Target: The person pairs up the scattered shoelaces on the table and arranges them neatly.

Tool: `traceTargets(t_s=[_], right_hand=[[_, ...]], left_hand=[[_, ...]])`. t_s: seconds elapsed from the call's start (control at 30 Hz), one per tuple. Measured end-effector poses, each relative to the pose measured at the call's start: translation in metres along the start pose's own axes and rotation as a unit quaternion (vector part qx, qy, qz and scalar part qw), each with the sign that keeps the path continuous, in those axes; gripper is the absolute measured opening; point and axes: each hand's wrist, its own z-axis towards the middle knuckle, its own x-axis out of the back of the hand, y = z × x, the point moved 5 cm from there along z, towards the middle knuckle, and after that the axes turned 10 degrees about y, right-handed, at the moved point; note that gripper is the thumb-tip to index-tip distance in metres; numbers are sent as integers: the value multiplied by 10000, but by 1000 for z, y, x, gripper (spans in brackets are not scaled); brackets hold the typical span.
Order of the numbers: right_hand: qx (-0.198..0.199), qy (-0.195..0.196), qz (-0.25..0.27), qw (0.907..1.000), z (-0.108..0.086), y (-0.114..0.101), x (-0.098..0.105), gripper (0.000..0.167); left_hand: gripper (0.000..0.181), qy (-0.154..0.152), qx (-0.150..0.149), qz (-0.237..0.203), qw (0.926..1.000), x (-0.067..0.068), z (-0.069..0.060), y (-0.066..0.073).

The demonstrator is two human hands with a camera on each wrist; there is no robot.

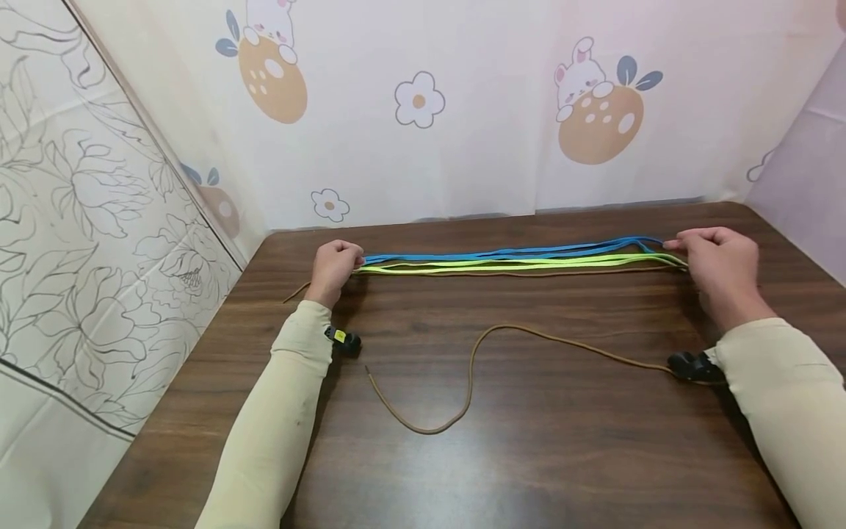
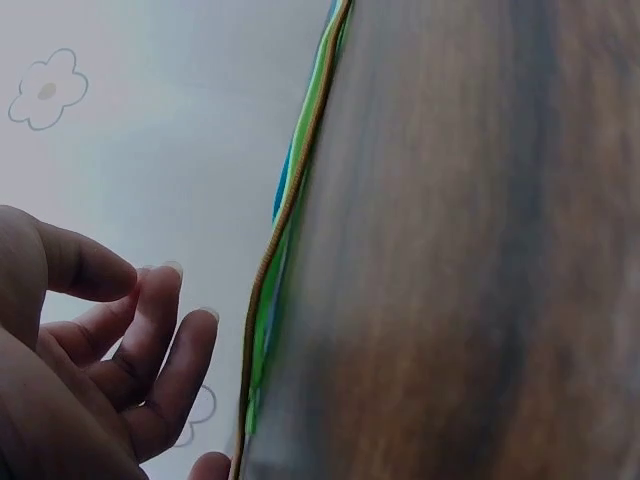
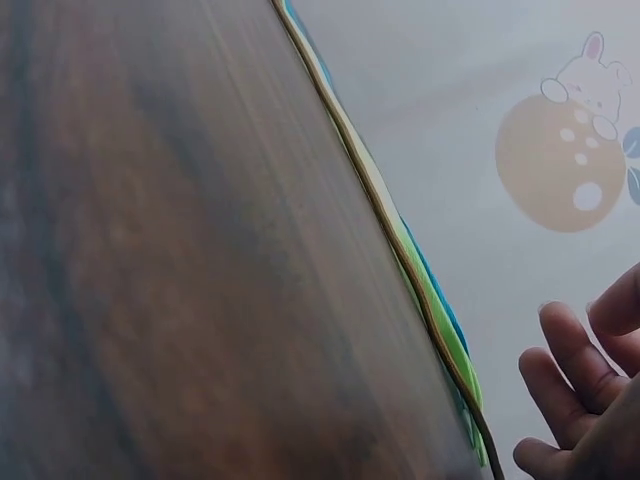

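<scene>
Several blue cords [image 1: 463,256], neon green cords [image 1: 476,267] and a brown cord [image 1: 529,275] stretch side by side across the far part of the table. My left hand [image 1: 335,270] is at their left end, its thumb tip against a bent finger. At the other end my right hand [image 1: 723,268] hovers with bent fingers close to the blue loops. Both wrist views show the left fingers [image 2: 160,320] and right fingers [image 3: 560,390] loosely curled beside the brown strand, with no cord visible between them. The head view hides the exact finger contact.
A second brown cord [image 1: 471,367] lies in a wavy line on the brown wooden table [image 1: 562,455], running under the right wrist camera [image 1: 690,365]. A curtain with rabbit prints [image 1: 476,162] hangs behind the table, and a floral panel [image 1: 99,206] borders its left side.
</scene>
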Motion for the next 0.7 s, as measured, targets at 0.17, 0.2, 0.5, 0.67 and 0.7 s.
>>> traceTargets(t_s=[0.17, 0.2, 0.5, 0.67, 0.7], right_hand=[[197, -144, -321, 9992, -4, -2, -4, 28], [227, -169, -375, 9989, -4, -2, -5, 30], [429, -492, -370, 9972, -11, -14, -11, 30], [752, -908, -499, 9918, -17, -28, -21, 32], [827, -999, -552, 9900, -19, -31, -24, 33]], left_hand=[[29, -62, -381, 161, 9991, -3, -5, 8], [28, -82, -446, 163, 9988, -3, -6, 10], [25, -200, -787, 35, 9967, -10, -13, 21], [18, -276, -971, -406, 9941, -18, -16, 28], [18, -294, -999, -499, 9933, -19, -16, 29]])
